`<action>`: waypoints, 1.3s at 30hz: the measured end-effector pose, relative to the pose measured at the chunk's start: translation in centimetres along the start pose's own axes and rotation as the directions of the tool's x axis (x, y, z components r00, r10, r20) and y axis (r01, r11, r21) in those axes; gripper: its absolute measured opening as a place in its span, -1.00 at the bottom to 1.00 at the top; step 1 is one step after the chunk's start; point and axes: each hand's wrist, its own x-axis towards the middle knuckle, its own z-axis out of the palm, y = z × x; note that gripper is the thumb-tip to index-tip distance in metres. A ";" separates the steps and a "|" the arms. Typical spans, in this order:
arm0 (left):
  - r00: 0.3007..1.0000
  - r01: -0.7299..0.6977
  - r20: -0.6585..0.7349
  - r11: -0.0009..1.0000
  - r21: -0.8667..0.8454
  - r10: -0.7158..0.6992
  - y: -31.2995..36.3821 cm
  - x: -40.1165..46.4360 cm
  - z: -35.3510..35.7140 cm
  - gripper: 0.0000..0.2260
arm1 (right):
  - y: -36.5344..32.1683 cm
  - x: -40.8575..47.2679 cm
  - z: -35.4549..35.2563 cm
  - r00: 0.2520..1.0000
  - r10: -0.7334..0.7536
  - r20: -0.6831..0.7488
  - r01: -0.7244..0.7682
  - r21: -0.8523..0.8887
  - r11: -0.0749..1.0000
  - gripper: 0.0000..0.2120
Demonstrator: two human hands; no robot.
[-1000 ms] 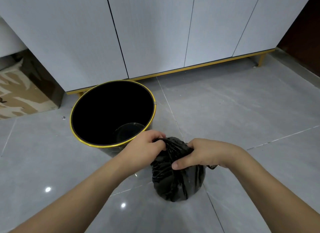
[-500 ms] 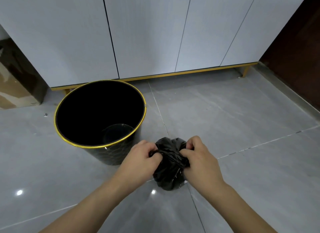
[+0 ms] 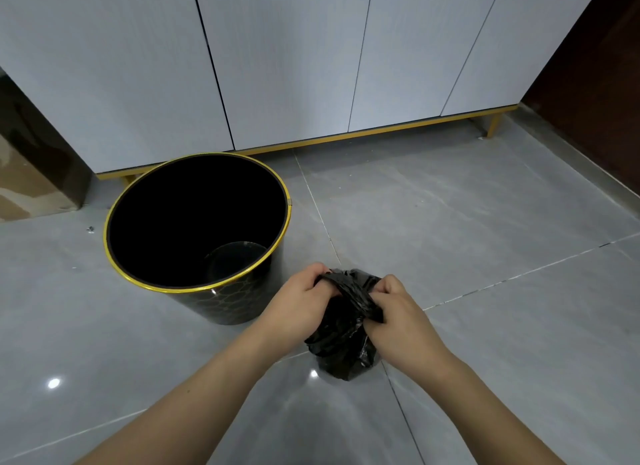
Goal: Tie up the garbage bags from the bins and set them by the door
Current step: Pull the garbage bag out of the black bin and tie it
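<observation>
At the far left we see a brown box (image 3: 31, 184) standing on the grey tile floor (image 3: 485, 239), tucked against the end of the white cabinet (image 3: 294, 59) that runs across the far side on a thin gold base. Just right of the box, and near the cabinet's foot, stands the black bin (image 3: 221, 305) with a gold rim; it is upright, its mouth is wide open, and we can make out only its dark inside and a round glint of its bottom. Near and to the right of the bin our left hand (image 3: 299, 307) is closed around the gathered top of the black garbage bag (image 3: 346, 347), fingers curled into the plastic. The bag sits out of the bin, on the floor just right of it and apart from its wall, its small crumpled body hanging below our hands with its bottom at or on the tiles; we cannot tell which. A band of twisted plastic stretches across the bag's top from one hand to the other. Our right hand (image 3: 398, 317) grips the other end of that band, closed tight on it, knuckles up. At the far right a dark brown panel (image 3: 595, 66) rises beyond the cabinet's end.
</observation>
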 end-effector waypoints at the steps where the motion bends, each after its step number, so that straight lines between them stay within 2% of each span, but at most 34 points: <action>1: 1.000 0.008 0.001 1.000 0.012 -0.008 0.0 0.2 0.2 -0.83 | 0.0 0.1 -0.2 1.000 0.007 0.000 -0.007 0.017 1.000 -0.79; 4: 1.000 0.021 -0.013 0.999 0.048 -0.020 0.2 0.7 0.6 -0.81 | -0.1 0.2 -1.1 0.999 0.011 0.049 -0.015 0.076 0.997 -0.77; 6: 0.999 0.038 -0.020 0.999 0.037 -0.037 0.4 1.0 0.9 -0.82 | 0.0 0.0 -1.5 0.994 -0.013 0.107 0.005 0.073 0.997 -0.85; 9: 0.991 0.132 -0.018 0.990 -0.040 -0.133 0.5 1.3 1.2 -0.82 | 0.7 -0.2 -1.7 0.990 -0.053 0.131 0.068 -0.111 0.991 -0.83; 12: 0.970 0.240 0.047 0.967 -0.085 -0.237 0.6 1.4 1.3 -0.77 | 1.3 -0.3 -1.6 0.988 -0.147 0.042 0.152 -0.367 0.918 -0.85; 14: 0.956 0.290 0.085 0.951 -0.107 -0.281 0.5 1.4 1.4 -0.75 | 1.5 -0.7 -1.5 0.976 -0.217 -0.017 0.190 -0.420 0.887 -0.71; 16: 0.947 0.317 0.095 0.942 -0.111 -0.308 0.3 1.4 1.4 -0.78 | 1.4 -1.0 -1.5 0.964 -0.260 -0.047 0.220 -0.401 0.889 -0.54; 17: 0.946 0.319 0.088 0.941 -0.112 -0.311 0.3 1.4 1.4 -0.80 | 1.2 -1.1 -1.6 0.957 -0.282 -0.059 0.236 -0.400 0.886 -0.52; 19: 0.956 0.293 0.070 0.946 -0.142 -0.286 0.1 1.0 0.9 -0.81 | 1.2 -1.1 -1.7 0.951 -0.302 -0.070 0.249 -0.408 0.879 -0.60; 22: 0.967 0.228 0.152 0.958 -0.173 -0.202 -0.7 -0.4 0.0 -0.49 | 1.3 -0.8 -1.5 0.964 -0.255 -0.071 0.208 -0.394 0.895 -0.75; 24: 0.968 0.181 0.199 0.975 -0.131 -0.153 -1.2 -1.5 0.2 -0.32 | 1.3 -0.5 -1.3 0.976 -0.210 -0.052 0.185 -0.304 0.935 -0.79; 26: 0.987 0.086 0.141 0.994 -0.067 -0.076 -1.8 -1.8 0.8 -0.39 | 1.1 -0.3 -1.2 0.989 -0.149 -0.017 0.145 -0.140 0.979 -0.89; 27: 0.998 0.010 0.063 0.998 0.065 -0.014 -2.0 -1.6 0.9 -0.49 | 1.0 -0.1 -1.1 0.993 -0.116 0.003 0.116 -0.043 0.992 -0.95; 28: 0.997 -0.070 -0.009 0.959 0.275 0.075 -2.2 -1.2 0.9 -0.57 | 0.8 -0.1 -1.1 0.997 -0.071 0.032 0.068 0.073 0.995 -0.98; 30: 0.950 -0.191 -0.061 0.728 0.658 0.305 -2.4 -0.7 0.6 -0.66 | 0.6 0.1 -1.2 0.989 0.043 0.142 -0.096 0.393 0.915 -0.97; 31: 0.919 -0.231 -0.028 0.595 0.770 0.394 -2.4 -0.4 0.3 -0.68 | 0.6 0.2 -1.3 0.970 0.075 0.229 -0.191 0.542 0.818 -0.94; 33: 0.861 -0.289 0.071 0.370 0.883 0.503 -2.8 0.0 0.0 -0.70 | 0.5 0.3 -1.6 0.913 0.103 0.394 -0.366 0.684 0.631 -0.79; 34: 0.841 -0.301 0.096 0.314 0.901 0.532 -3.1 0.2 -0.1 -0.71 | 0.4 0.4 -1.6 0.885 0.111 0.452 -0.428 0.696 0.576 -0.76; 36: 0.831 -0.299 0.108 0.274 0.914 0.546 -3.5 0.5 -0.2 -0.75 | 0.4 0.4 -1.3 0.828 0.110 0.549 -0.517 0.674 0.527 -0.73; 39: 0.840 -0.296 0.091 0.311 0.903 0.535 -3.7 0.5 -0.3 -0.74 | 0.4 0.2 -1.1 0.763 0.070 0.643 -0.581 0.633 0.511 -0.80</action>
